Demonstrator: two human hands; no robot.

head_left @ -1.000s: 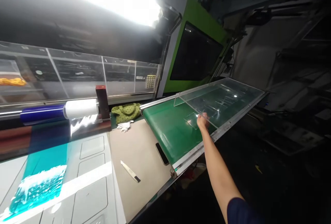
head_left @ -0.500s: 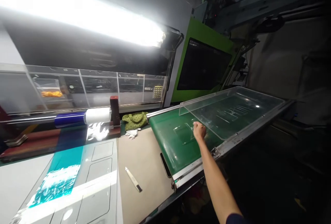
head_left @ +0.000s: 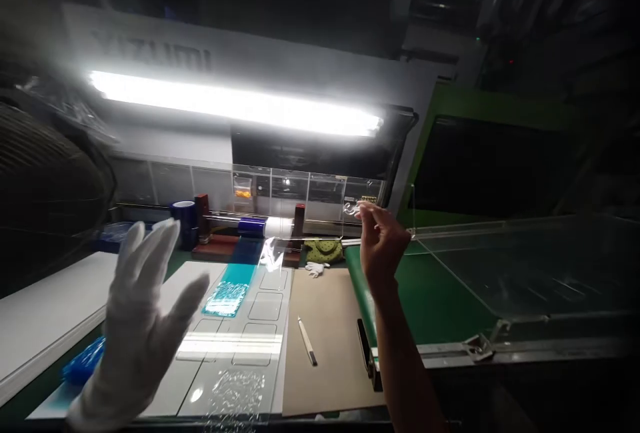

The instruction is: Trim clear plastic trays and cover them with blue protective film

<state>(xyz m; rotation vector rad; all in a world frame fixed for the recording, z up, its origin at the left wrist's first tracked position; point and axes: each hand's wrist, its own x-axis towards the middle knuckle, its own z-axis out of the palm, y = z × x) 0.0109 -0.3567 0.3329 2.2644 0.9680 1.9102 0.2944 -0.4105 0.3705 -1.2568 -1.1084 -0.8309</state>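
Observation:
My bare right hand [head_left: 383, 246] is raised above the near end of the green conveyor belt [head_left: 435, 300]. Its fingers pinch a small clear plastic piece [head_left: 353, 210], held up toward the light. My left hand [head_left: 137, 316], in a white glove, is lifted at the lower left with fingers spread and nothing in it. It hovers over the white panel [head_left: 235, 346], which lies on the bench partly covered with blue film.
A clear acrylic cover [head_left: 525, 266] spans the belt to the right. A blue film roll [head_left: 260, 226] sits on a bar behind the panel. A cutter [head_left: 306, 341], a dark phone [head_left: 363, 340], a spare glove [head_left: 315, 268] and a green cloth [head_left: 324, 250] lie near the brown board [head_left: 325, 366]. A fan [head_left: 45, 200] stands left.
My right hand has come up off the belt, pulling back from under the acrylic cover with the clear piece. The view has swung left, and my gloved left hand has come into view.

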